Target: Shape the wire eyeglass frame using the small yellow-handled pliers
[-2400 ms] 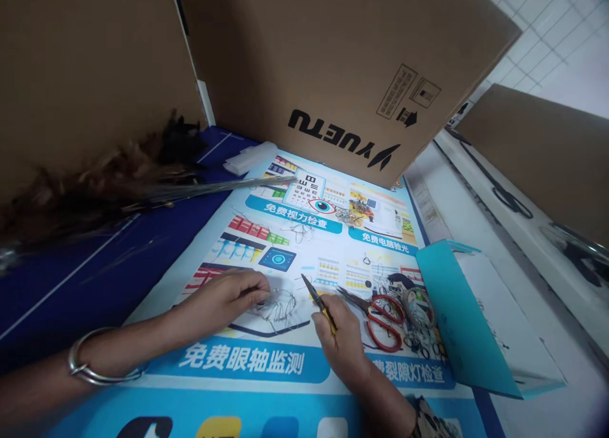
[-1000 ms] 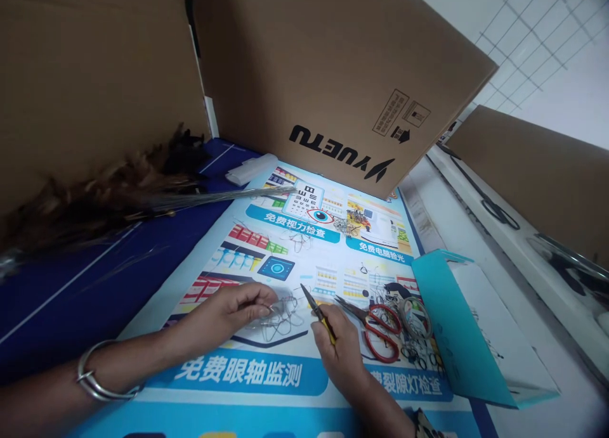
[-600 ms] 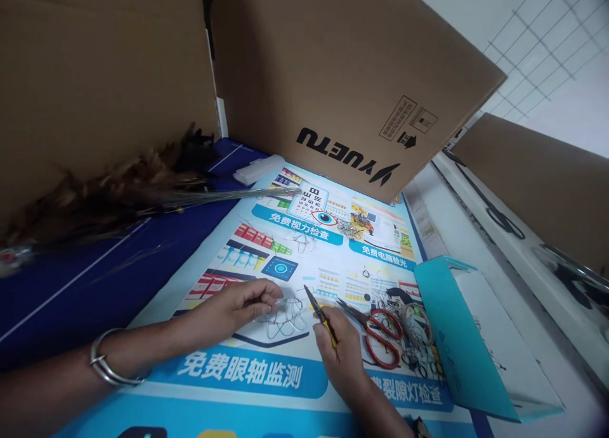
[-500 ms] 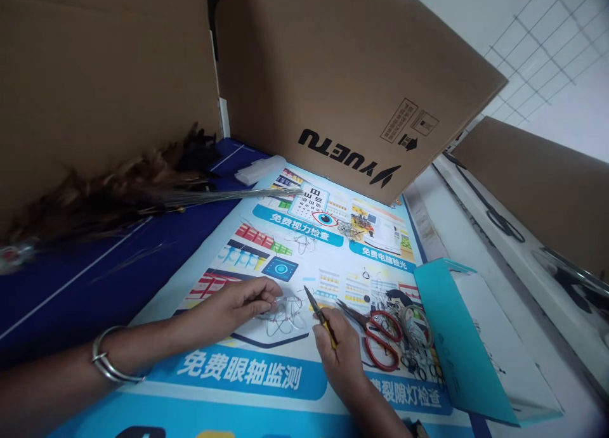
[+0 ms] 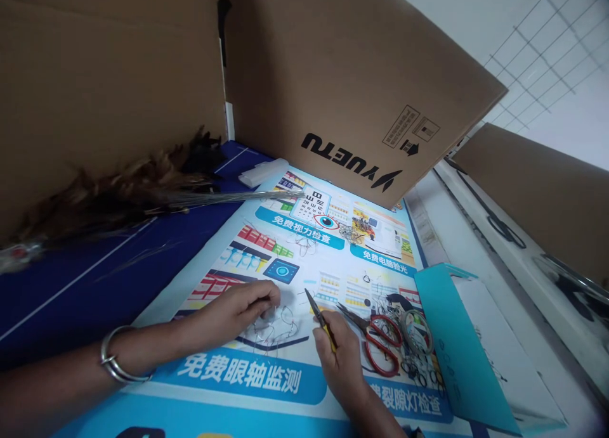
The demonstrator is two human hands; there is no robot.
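Note:
My left hand (image 5: 238,308) rests on a printed blue poster (image 5: 247,374), fingers pinched on a tangle of thin wire loops (image 5: 276,327) that lies flat under them. A silver bangle (image 5: 117,365) circles that wrist. To the right, my right hand (image 5: 340,359) is closed round small yellow-handled pliers (image 5: 320,317), whose pointed jaws aim up and left, a short way from the wire.
Red-handled scissors (image 5: 375,336) and a tape roll (image 5: 417,330) with small wire bits lie right of my right hand. A teal folder (image 5: 457,349) lies further right. Cardboard boxes (image 5: 333,77) stand behind. A feather duster (image 5: 118,187) lies at left on blue cloth.
My left hand has pressed the wire tangle lower and flatter on the poster. The right hand with the pliers has stayed nearly still. The camera has shifted slightly.

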